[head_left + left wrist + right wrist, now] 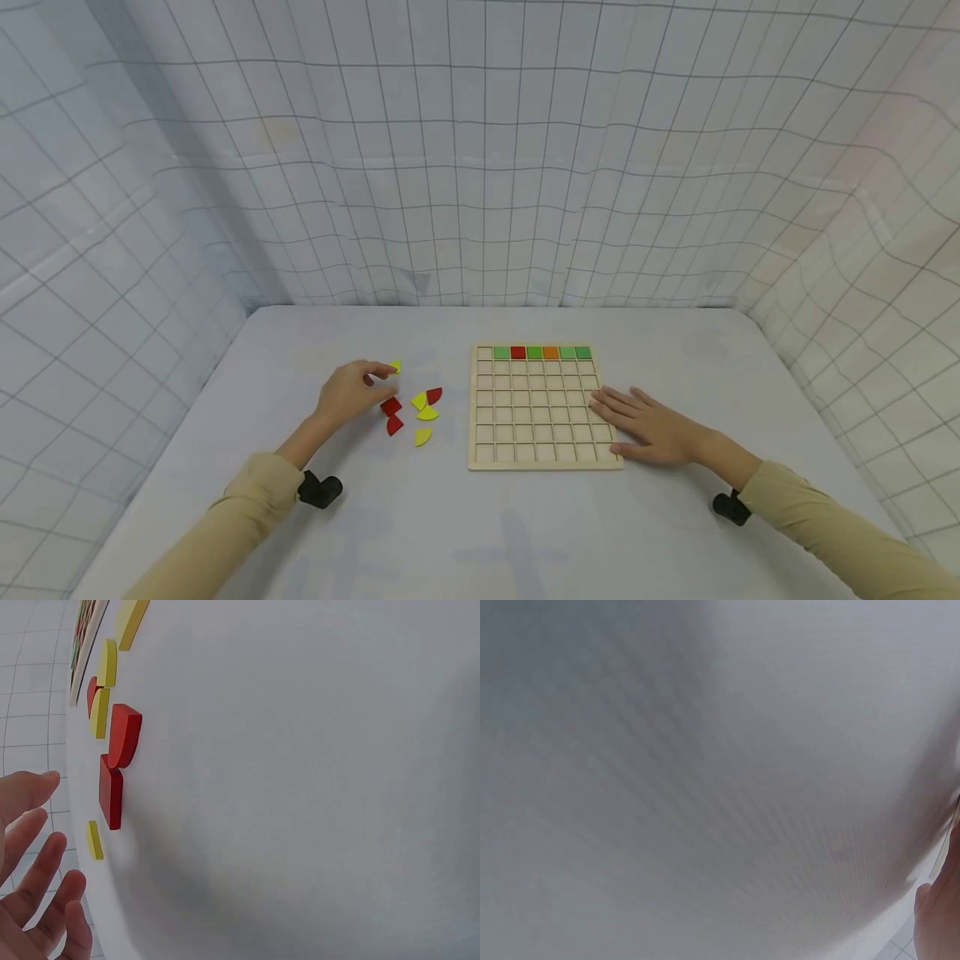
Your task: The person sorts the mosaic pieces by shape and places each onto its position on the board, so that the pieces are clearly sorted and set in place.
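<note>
Near left hand [350, 392]: four yellow pieces [423, 437], three red pieces [391, 407].

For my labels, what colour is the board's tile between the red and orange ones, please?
The tile is green; the head view shows it best.

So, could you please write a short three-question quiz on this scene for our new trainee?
1. Multiple choice: what do the fingers of the right hand overlap in the head view?
A) a yellow piece
B) the left edge of the board
C) the right edge of the board

2. True or false: the left hand is nearer than the right hand to the loose pieces.

3. Count: how many coloured tiles sit in the board's far row?

Key: 1. C. 2. True. 3. Six; only that row's leftmost cell is bare.
</note>
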`<state>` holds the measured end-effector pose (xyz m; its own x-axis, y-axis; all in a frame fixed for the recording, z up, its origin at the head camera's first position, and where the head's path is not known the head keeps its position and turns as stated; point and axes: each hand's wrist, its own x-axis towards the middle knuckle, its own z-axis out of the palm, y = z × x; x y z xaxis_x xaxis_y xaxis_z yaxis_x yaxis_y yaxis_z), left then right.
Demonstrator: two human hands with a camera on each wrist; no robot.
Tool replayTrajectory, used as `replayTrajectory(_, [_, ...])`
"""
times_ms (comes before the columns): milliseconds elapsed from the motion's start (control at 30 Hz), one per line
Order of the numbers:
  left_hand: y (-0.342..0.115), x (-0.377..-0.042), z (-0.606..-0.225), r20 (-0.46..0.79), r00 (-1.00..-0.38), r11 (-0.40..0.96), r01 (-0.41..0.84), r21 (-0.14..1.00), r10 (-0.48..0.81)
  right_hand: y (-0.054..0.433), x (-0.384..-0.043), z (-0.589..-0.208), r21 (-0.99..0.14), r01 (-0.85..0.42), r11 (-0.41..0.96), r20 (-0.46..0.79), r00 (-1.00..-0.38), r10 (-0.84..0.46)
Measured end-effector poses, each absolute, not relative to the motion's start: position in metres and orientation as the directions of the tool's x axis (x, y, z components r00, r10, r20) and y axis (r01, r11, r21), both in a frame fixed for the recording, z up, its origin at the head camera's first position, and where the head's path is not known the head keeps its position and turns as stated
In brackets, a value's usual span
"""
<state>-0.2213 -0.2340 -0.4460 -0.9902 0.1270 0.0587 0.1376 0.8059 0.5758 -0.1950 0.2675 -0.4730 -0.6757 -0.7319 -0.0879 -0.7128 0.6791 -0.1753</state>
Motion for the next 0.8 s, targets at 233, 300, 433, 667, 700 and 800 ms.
replayTrajectory(233, [-0.235, -0.210, -0.455, 0.021, -0.996, 0.801, 0.084, 0.593, 0.089, 0.267, -0.194, -0.472, -0.158, -0.715, 0.681, -0.085, -0.678, -0.731])
replayTrajectory(300, [-0.234, -0.206, -0.457, 0.027, -0.996, 0.798, 0.083, 0.596, 0.083, 0.267, -0.194, -0.472, -0.154, -0.716, 0.681, -0.084, -0.678, -0.731])
replayTrajectory(433, [-0.233, -0.201, -0.460, 0.044, -0.996, 0.798, 0.086, 0.596, 0.075, 0.267, -0.194, -0.472, -0.159, -0.719, 0.677, -0.077, -0.674, -0.734])
replayTrajectory(667, [-0.231, -0.197, -0.464, 0.033, -0.999, 0.809, 0.049, 0.585, 0.037, 0.266, -0.193, -0.471, -0.170, -0.719, 0.673, -0.076, -0.672, -0.737])
replayTrajectory(700, [-0.231, -0.196, -0.464, 0.033, -0.999, 0.812, 0.046, 0.582, 0.033, 0.266, -0.193, -0.471, -0.171, -0.719, 0.673, -0.076, -0.672, -0.737])
replayTrajectory(800, [-0.228, -0.194, -0.463, 0.032, -0.999, 0.820, 0.031, 0.572, 0.016, 0.267, -0.194, -0.473, -0.168, -0.721, 0.673, -0.074, -0.671, -0.738])
